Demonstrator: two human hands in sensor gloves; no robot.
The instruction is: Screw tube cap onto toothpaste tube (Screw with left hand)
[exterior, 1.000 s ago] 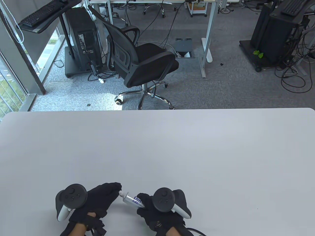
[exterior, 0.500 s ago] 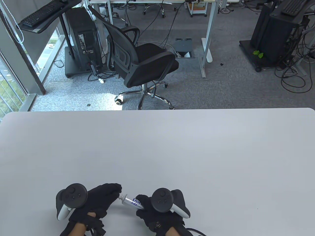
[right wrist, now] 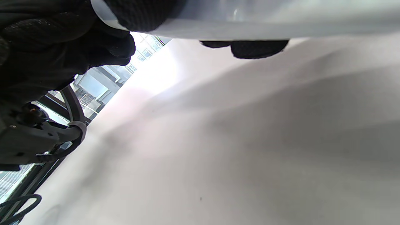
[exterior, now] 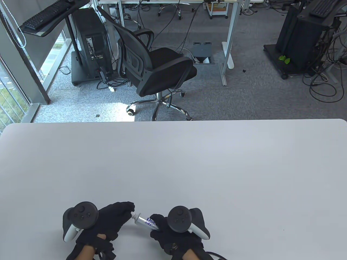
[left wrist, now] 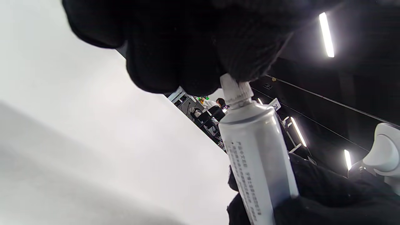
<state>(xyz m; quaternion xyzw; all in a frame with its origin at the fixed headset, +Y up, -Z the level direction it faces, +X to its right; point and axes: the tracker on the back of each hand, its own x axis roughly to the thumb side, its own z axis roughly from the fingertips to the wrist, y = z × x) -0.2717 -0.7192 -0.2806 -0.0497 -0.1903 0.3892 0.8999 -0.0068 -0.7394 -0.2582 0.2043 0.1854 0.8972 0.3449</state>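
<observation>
Both gloved hands sit low at the near edge of the white desk (exterior: 173, 162), and between them is the toothpaste tube (exterior: 145, 220) — held off the surface, nozzle end aimed toward the left hand (exterior: 108, 223). The right hand (exterior: 173, 235) grips the tube's body, fingers (exterior: 157, 220) wrapped around it just behind the blue lettering. Over to the left wrist view: the ribbed white tube cap (left wrist: 236, 89) sits on the neck of the tube (left wrist: 259, 156), and the left hand's fingers (left wrist: 175, 62) are clamped on its top end, covering the tip. Whether the cap is fully seated cannot be told. In the right wrist view the tube (right wrist: 250, 18) runs across the top edge, a fingertip (right wrist: 259, 48) curling beneath it — desk below.
</observation>
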